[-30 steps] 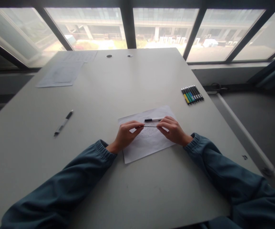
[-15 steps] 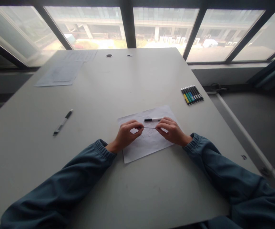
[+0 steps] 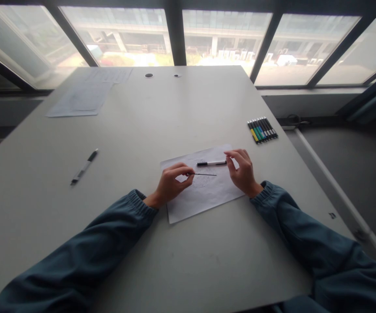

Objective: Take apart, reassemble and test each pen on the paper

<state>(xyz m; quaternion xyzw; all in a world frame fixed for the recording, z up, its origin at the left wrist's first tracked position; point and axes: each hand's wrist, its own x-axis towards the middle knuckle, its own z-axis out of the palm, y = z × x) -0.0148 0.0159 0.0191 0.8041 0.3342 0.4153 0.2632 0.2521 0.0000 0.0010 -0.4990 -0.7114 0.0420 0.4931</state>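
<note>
- Pinching a thin black refill (image 3: 204,174) at its left end: left hand (image 3: 171,184), fingers clamped on it, rod level just above the paper (image 3: 191,206).
- Hovering at the pen (image 3: 211,163) end: right hand (image 3: 242,173), fingers loosely apart, contact unclear.
- Seemingly mid-reassembly; next calls for gripping the pen and lining up the refill tip.

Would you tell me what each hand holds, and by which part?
The left hand pinches a thin black rod by its left end; the right hand holds nothing.
</note>
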